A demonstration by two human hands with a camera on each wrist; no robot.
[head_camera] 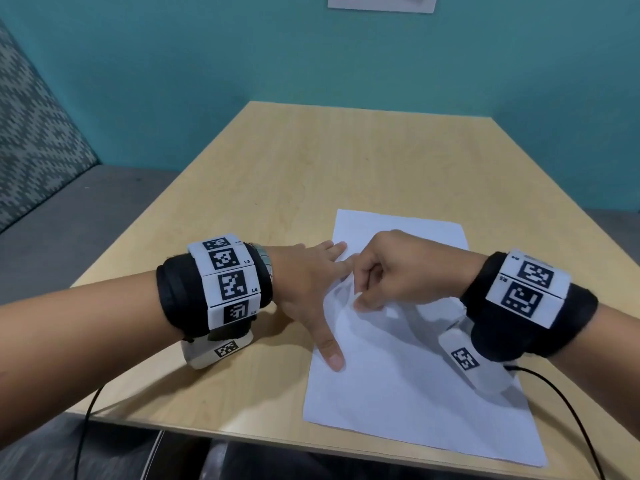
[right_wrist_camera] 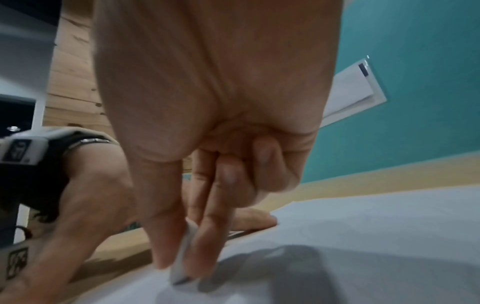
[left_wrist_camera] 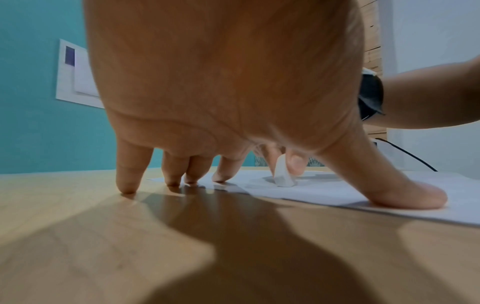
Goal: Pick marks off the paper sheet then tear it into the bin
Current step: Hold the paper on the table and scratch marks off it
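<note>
Eraser pinched on the paper, left hand pressing flat

Right hand (head_camera: 398, 268) fingers (right_wrist_camera: 166, 236) clamp a white eraser (left_wrist_camera: 283, 174) against the paper sheet (head_camera: 398, 393) near the counter (head_camera: 277, 168) front edge; left hand (head_camera: 304, 282) fingers, spread straight, press the sheet's left edge

A wooden table (head_camera: 270, 174) is standing against a teal wall (head_camera: 311, 53). A white frame (head_camera: 382, 2) is hanging on the wall. A grey patterned cushion (head_camera: 31, 133) is sitting at the left, and black cables (head_camera: 86, 417) are trailing off the near edge.
</note>
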